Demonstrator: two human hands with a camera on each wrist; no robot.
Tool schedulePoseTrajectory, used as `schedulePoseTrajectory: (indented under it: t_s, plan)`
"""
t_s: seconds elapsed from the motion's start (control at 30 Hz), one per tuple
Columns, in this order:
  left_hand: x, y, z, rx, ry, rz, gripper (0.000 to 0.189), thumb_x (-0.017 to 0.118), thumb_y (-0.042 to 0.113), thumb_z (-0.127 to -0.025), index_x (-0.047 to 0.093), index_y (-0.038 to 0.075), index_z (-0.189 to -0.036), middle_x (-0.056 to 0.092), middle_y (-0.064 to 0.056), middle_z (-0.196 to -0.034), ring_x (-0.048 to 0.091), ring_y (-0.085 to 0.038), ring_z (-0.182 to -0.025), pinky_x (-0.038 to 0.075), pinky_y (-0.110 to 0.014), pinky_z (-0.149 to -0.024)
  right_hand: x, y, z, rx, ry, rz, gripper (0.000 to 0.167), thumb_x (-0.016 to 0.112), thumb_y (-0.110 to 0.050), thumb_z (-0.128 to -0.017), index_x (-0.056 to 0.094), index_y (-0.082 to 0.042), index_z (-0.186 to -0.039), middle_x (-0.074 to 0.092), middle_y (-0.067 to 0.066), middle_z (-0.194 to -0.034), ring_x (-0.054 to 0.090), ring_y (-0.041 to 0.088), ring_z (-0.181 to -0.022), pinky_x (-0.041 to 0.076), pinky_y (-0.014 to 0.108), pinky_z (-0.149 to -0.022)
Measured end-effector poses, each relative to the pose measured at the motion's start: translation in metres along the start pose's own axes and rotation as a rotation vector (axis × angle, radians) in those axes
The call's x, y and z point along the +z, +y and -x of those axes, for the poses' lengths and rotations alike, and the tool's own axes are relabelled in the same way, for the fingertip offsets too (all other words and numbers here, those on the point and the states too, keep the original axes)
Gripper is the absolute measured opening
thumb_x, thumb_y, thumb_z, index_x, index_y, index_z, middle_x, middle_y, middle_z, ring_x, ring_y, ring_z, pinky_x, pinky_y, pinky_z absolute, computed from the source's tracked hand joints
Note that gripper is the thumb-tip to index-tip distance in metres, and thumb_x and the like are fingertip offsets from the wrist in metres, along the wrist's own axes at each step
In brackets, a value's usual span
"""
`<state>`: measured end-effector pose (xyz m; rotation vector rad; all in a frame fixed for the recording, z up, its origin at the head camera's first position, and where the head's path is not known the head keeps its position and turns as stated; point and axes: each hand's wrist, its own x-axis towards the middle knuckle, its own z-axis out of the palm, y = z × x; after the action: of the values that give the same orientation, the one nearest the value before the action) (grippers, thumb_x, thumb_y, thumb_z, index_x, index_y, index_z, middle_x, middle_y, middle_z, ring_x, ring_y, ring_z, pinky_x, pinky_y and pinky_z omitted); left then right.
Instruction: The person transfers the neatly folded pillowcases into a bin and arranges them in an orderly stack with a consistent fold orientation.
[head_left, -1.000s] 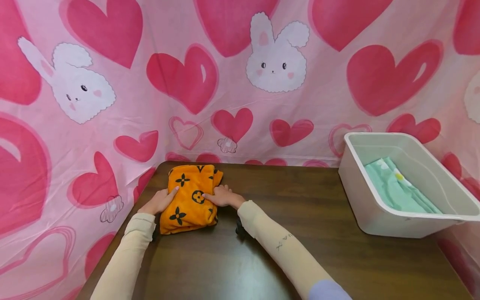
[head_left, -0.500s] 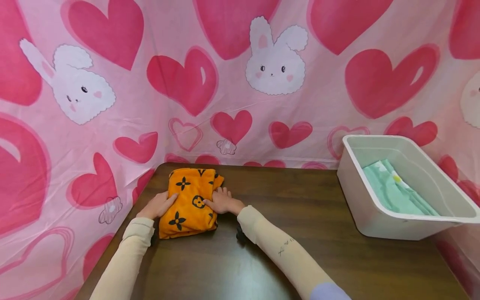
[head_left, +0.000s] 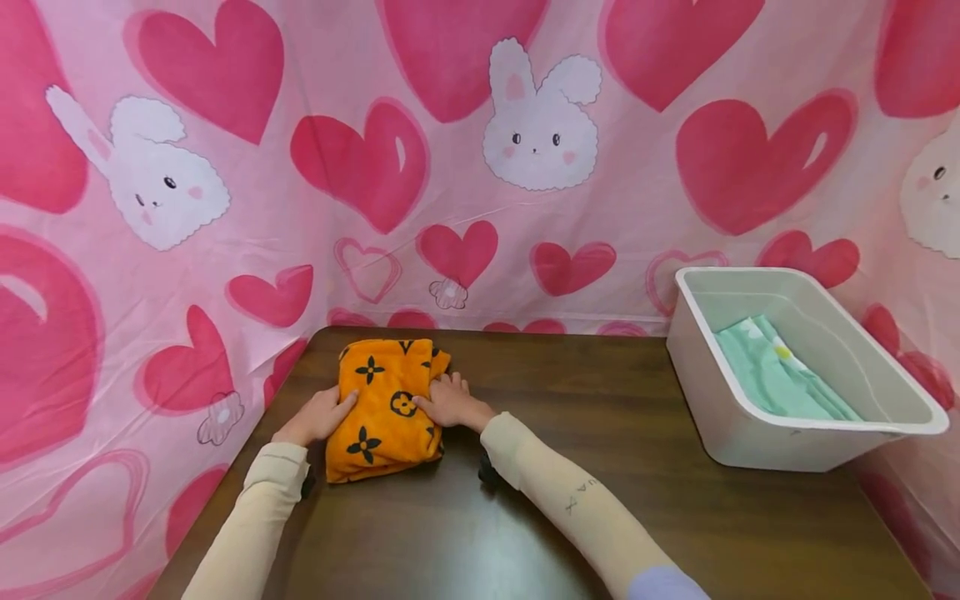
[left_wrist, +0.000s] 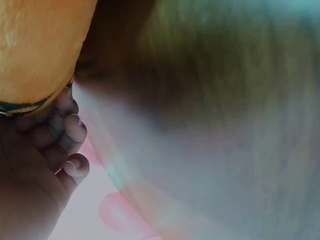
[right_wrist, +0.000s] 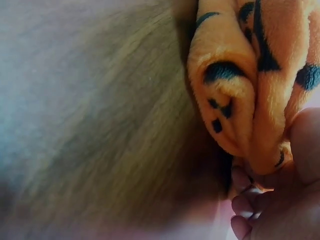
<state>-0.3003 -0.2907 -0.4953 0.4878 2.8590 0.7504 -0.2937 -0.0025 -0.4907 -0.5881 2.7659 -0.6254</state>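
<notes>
A folded orange plush towel (head_left: 382, 408) with black flower marks lies at the left of the brown table. At its left side my left hand (head_left: 316, 414) holds the edge, thumb on top. My right hand (head_left: 452, 400) grips the opposite edge, with its thumb on the upper face too. In the left wrist view, the left hand's fingers (left_wrist: 70, 130) curl at the towel's edge (left_wrist: 40, 50). Rolled layers of the towel (right_wrist: 235, 100) show in the right wrist view, where the right hand's fingers (right_wrist: 242, 205) are bent beneath them. Some fingertips are hidden by the cloth.
A pale grey plastic bin (head_left: 705, 400) stands at the table's right end. Inside it lies a folded mint-green cloth (head_left: 780, 379) with a flower print. Pink fabric (head_left: 555, 275) with hearts and rabbits hangs behind and beside the table (head_left: 585, 433).
The towel has shifted slightly right and toward me, with both hands still on it. More of the right hand's fingers show beside it than one second ago. The head view has turned a little right.
</notes>
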Motion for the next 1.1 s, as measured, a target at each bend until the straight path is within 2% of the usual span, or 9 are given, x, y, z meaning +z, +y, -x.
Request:
schedulePoseTrajectory:
  t_s: [0.17,0.4,0.67,0.77,0.9,1.1]
  plan:
    - [0.001,0.013,0.005,-0.007,0.0,0.019,0.06,0.039,0.051,-0.107,0.057,-0.003,-0.127,0.071,-0.013,-0.107,0.066,-0.024,-0.093,0.052,-0.053,-0.097,-0.004,0.002,0.009,0.024,0.019,-0.02,0.045,0.043,-0.05,-0.106,0.06,-0.009,-0.101,0.052,0.01,-0.105,0.036,0.028,-0.098,0.026,0.038,-0.084]
    - [0.003,0.031,0.008,0.023,0.039,0.054,0.052,0.042,0.047,-0.108,0.059,-0.001,-0.12,0.068,-0.007,-0.096,0.063,-0.017,-0.083,0.055,-0.044,-0.087,-0.006,0.005,0.019,0.052,0.028,-0.04,0.046,0.044,-0.051,-0.106,0.061,-0.008,-0.108,0.053,0.012,-0.111,0.036,0.029,-0.1,0.028,0.04,-0.087]
    - [0.007,0.048,0.007,0.073,0.059,0.123,0.046,0.045,0.044,-0.107,0.06,0.001,-0.114,0.067,-0.004,-0.088,0.063,-0.013,-0.075,0.055,-0.032,-0.075,-0.009,0.015,0.029,-0.02,0.103,0.038,0.045,0.043,-0.049,-0.107,0.059,-0.01,-0.091,0.053,0.007,-0.099,0.036,0.026,-0.092,0.025,0.037,-0.08]
    - [0.008,0.052,0.006,0.089,0.06,0.136,0.045,0.046,0.043,-0.107,0.059,0.0,-0.112,0.065,-0.005,-0.087,0.062,-0.013,-0.073,0.054,-0.031,-0.072,-0.012,0.018,0.034,-0.037,0.142,0.084,0.044,0.043,-0.048,-0.107,0.059,-0.01,-0.09,0.052,0.006,-0.098,0.036,0.025,-0.091,0.026,0.036,-0.08]
    - [0.011,0.059,0.006,0.103,0.104,0.101,0.041,0.048,0.04,-0.107,0.057,0.0,-0.109,0.059,-0.006,-0.086,0.057,-0.015,-0.073,0.052,-0.032,-0.071,-0.017,0.02,0.04,-0.061,0.185,0.143,0.045,0.044,-0.048,-0.107,0.06,-0.009,-0.093,0.051,0.007,-0.097,0.035,0.025,-0.093,0.027,0.035,-0.08]
    - [0.017,0.074,0.004,0.136,0.218,-0.045,0.038,0.05,0.034,-0.106,0.058,-0.001,-0.096,0.052,-0.01,-0.084,0.051,-0.024,-0.075,0.045,-0.04,-0.073,-0.021,0.025,0.048,-0.073,0.236,0.228,0.046,0.043,-0.048,-0.107,0.06,-0.007,-0.096,0.051,0.007,-0.096,0.035,0.025,-0.092,0.027,0.036,-0.08]
